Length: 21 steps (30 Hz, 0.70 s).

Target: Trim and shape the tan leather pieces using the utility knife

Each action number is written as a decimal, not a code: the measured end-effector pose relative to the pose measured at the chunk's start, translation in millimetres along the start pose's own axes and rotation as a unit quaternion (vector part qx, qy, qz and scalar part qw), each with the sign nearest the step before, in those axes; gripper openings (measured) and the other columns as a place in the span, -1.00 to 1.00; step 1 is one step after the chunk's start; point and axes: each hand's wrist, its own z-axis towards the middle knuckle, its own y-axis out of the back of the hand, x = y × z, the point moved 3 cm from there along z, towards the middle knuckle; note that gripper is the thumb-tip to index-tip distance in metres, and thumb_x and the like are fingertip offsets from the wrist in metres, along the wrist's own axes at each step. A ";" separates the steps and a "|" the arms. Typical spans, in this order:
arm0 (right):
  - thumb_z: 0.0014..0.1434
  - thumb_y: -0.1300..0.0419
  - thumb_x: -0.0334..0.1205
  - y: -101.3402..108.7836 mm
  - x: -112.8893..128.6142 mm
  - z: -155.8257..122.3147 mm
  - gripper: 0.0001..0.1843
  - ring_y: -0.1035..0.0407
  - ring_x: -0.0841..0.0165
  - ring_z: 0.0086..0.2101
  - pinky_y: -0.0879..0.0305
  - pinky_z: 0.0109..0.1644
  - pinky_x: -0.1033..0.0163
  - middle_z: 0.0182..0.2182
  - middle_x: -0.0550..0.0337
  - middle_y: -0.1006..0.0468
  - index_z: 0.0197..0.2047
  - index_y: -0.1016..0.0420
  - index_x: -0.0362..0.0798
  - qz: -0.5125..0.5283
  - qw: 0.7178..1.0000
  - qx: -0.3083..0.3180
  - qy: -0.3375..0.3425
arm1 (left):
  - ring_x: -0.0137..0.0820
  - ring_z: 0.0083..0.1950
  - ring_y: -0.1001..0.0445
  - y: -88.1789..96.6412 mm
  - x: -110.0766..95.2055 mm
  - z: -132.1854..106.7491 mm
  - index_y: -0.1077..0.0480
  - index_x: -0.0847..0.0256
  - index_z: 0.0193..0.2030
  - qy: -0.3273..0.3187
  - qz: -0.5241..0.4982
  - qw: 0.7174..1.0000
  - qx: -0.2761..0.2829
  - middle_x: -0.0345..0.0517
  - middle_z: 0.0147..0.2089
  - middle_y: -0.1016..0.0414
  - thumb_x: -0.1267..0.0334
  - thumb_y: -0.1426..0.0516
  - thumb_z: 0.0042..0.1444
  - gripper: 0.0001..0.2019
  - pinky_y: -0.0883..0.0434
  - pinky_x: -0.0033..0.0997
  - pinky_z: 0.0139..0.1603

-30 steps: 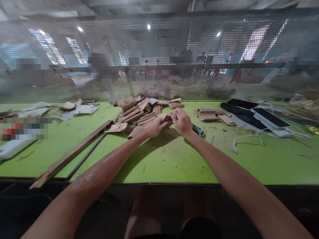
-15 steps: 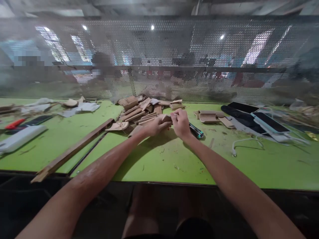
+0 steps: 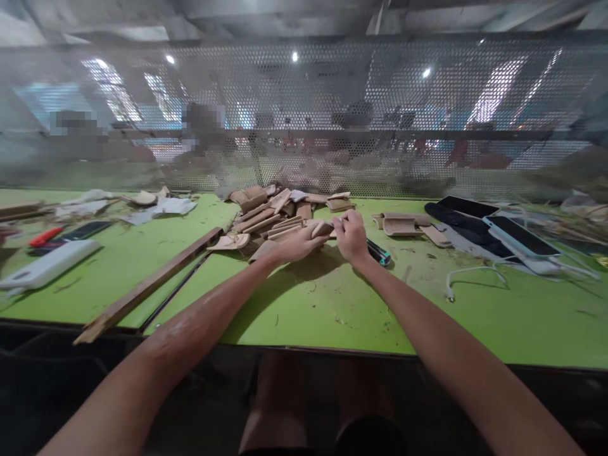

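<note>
Both my hands meet at the middle of a green table (image 3: pixel 332 310). My left hand (image 3: pixel 297 244) is closed around a tan curved wooden piece (image 3: pixel 322 228) at the near edge of a pile of similar tan pieces (image 3: pixel 270 212). My right hand (image 3: pixel 351 235) is closed in a pinch on the right end of that same piece. A dark tool with a teal handle (image 3: pixel 380 253) lies on the table just right of my right hand.
A long wooden strip (image 3: pixel 152 284) lies diagonally at the left. Phones (image 3: pixel 520 235) and a white cable (image 3: pixel 468 275) lie at the right, and more tan pieces (image 3: pixel 401 223). A white device (image 3: pixel 45 266) and scraps lie at the left. A perforated metal screen (image 3: pixel 304 114) backs the table.
Both hands stay on the tan piece in almost the same pose. The view has shifted slightly; nothing on the table has visibly moved.
</note>
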 end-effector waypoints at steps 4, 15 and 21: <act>0.36 0.01 -0.08 -3.1 -18.4 -0.5 -0.66 -0.27 0.17 -0.22 -0.26 -0.01 0.01 -0.32 0.06 -0.38 -0.46 -0.28 0.05 0.013 0.998 -0.010 -0.057 | -0.09 0.27 -0.35 5.2 0.3 -4.0 -0.26 0.12 0.32 0.058 -0.028 0.996 -0.068 0.11 0.27 -0.38 -0.09 -0.17 0.20 -0.39 -0.35 -0.17 0.20; 0.34 0.04 0.01 -3.3 -15.4 -1.4 -0.65 -0.25 0.24 -0.33 -0.22 -0.17 0.14 -0.47 0.20 -0.31 -0.46 -0.07 0.09 0.048 0.995 0.008 -0.082 | -0.13 0.16 -0.44 30.7 -7.7 -10.7 -0.23 0.13 0.33 0.012 -0.088 0.990 0.107 0.03 0.06 -0.45 0.10 -0.42 -0.11 -0.15 -0.43 -0.24 0.09; 0.34 0.02 0.01 -5.7 -15.9 -2.7 -0.65 -0.23 0.27 -0.37 -0.19 -0.22 0.17 -0.51 0.25 -0.28 -0.45 -0.08 0.09 0.058 0.994 0.009 -0.096 | -0.25 -0.08 -0.50 38.1 4.6 -5.1 -0.42 0.25 -0.02 0.037 -0.084 0.993 0.077 0.02 -0.07 -0.51 0.18 -0.39 -0.14 -0.48 -0.45 -0.29 -0.08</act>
